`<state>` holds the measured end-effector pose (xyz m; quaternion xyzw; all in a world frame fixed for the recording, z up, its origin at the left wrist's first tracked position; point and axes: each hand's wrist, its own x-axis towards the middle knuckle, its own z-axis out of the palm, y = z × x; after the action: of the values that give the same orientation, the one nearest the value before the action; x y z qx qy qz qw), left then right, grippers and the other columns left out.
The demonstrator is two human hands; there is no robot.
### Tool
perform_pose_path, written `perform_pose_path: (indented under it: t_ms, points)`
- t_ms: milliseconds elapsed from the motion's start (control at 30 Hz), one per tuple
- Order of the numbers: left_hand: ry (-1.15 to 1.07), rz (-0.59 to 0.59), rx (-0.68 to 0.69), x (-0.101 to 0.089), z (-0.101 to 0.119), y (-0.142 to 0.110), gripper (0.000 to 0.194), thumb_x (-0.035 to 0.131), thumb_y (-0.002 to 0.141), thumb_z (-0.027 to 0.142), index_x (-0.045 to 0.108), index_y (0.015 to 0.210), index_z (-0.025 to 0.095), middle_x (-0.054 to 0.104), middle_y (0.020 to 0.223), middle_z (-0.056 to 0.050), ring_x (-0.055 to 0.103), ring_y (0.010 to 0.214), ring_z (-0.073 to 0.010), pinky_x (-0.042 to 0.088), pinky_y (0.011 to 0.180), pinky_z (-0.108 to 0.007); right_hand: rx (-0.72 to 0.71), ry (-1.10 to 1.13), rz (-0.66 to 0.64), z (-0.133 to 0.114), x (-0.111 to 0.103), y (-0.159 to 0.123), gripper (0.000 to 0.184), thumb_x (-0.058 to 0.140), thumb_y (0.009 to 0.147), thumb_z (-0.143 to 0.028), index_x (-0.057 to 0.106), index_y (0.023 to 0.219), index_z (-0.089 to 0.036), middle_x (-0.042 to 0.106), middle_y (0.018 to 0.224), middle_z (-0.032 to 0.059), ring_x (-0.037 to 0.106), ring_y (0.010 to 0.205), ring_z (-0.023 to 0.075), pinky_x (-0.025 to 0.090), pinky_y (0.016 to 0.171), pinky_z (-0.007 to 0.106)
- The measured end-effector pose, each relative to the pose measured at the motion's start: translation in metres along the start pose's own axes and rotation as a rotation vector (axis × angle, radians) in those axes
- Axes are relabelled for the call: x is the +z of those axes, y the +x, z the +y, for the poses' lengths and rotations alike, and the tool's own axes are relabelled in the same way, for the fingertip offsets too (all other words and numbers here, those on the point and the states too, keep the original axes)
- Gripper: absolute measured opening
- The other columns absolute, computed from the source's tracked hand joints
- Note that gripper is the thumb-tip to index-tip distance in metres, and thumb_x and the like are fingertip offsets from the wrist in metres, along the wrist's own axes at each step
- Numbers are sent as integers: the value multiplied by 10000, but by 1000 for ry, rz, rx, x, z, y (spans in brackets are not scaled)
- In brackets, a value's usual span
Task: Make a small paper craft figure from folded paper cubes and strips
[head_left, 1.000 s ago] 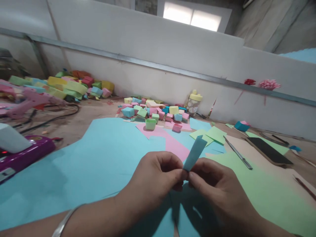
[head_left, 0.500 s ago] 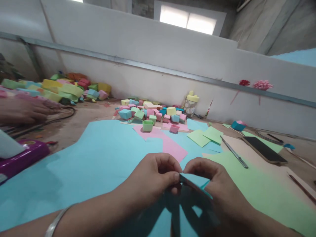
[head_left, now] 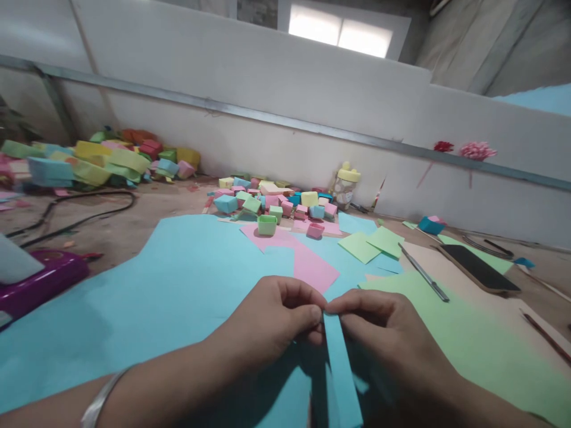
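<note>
A narrow folded strip of light blue paper (head_left: pixel 343 374) hangs between my two hands, its far end pinched and its length running down towards me. My left hand (head_left: pixel 283 318) grips the strip's top end between thumb and fingers. On the other side, my right hand (head_left: pixel 386 324) pinches the same end, thumb and forefinger meeting the left fingertips. Below lies a large light blue sheet (head_left: pixel 187 273), with shadows of my hands on it. A thin dark upright thing near the bottom edge, left of the strip, is too unclear to name.
Small folded paper boxes (head_left: pixel 272 205) are heaped at the back, beside a yellow-lidded jar (head_left: pixel 345 185). On the right lie green sheets (head_left: pixel 450 333), a slim metal cutter (head_left: pixel 423 273), a phone (head_left: pixel 479 268) and a pencil (head_left: pixel 546 339). A purple device (head_left: pixel 49 282) stands at left.
The blue paper has swung from slanting rightward to hanging down towards me, its long face now showing. My right fingers have closed in at its top. Another person's hand at far left has gone from view.
</note>
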<state>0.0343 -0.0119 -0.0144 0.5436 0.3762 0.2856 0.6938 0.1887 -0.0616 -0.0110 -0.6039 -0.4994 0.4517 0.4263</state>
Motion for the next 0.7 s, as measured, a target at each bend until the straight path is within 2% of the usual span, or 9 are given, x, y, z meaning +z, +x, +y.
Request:
perform_pose_path:
  t_ms: [100,233,300,400,500,700]
  points:
    - [22,33,-5,2,3,-2,58,629,659,159,636,688,109,597,521,1,523,503,-84,378,502,-181,-59,-56,-9,1,-2,1,127,607,706,-182,724,742,-214,689,678,-5,598,622,126,457,559,207]
    - [112,42,51,2,2,-1,26,618,635,115,621,662,117,585,509,16,508,497,-84,358,480,-183,-259,-166,-73,1,-6,0,213,525,744,-135,720,717,-219,654,694,-10,578,661,117,445,618,214]
    - [147,54,78,2,2,0,35,604,629,99,613,653,123,573,508,27,500,498,-83,361,482,-187,-309,-208,-108,0,-7,0,213,505,757,-136,704,751,-212,651,741,-1,580,706,129,442,659,234]
    - [165,69,124,2,2,-2,129,599,614,82,602,724,148,577,549,40,512,536,-94,392,513,-197,-255,-172,-93,0,-6,-1,131,537,741,-165,619,836,-202,621,750,-3,567,708,147,438,627,254]
    - [217,65,159,4,3,-6,227,589,610,70,589,808,182,598,602,43,521,567,-99,401,532,-199,-212,-156,-62,0,-2,-2,120,541,708,-143,533,812,-203,549,672,-34,504,619,117,394,549,229]
    - [193,42,165,10,0,-9,252,555,603,30,543,794,194,567,564,62,493,550,-95,356,497,-187,-252,-172,-32,-1,7,-4,186,465,635,-66,473,754,-209,443,609,-65,412,554,91,328,495,208]
